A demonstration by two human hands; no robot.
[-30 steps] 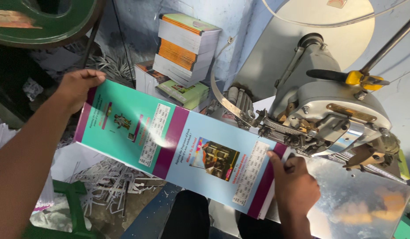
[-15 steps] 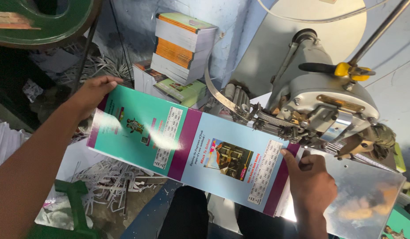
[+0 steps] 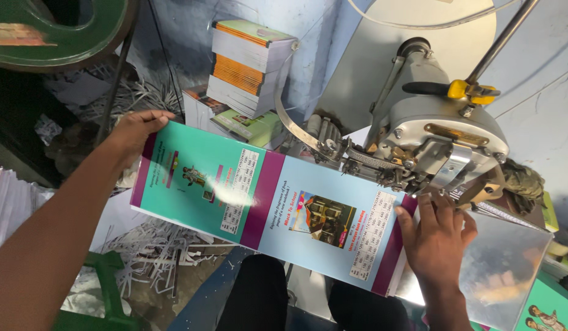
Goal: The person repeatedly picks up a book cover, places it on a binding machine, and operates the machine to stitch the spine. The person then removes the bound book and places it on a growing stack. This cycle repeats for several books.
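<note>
While the left hand (image 3: pixel 133 132) grips 1 end, the right hand (image 3: pixel 437 236) presses the printed booklet (image 3: pixel 265 202) beneath the stitching machine (image 3: pixel 437 141).

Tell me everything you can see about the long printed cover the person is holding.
The long printed cover is a glossy sheet or thin booklet, teal on one half and pale blue on the other, with purple bands and small pictures. It lies slanted, under the grey machine head. The left hand grips its far end, the right hand presses the near end.
</note>
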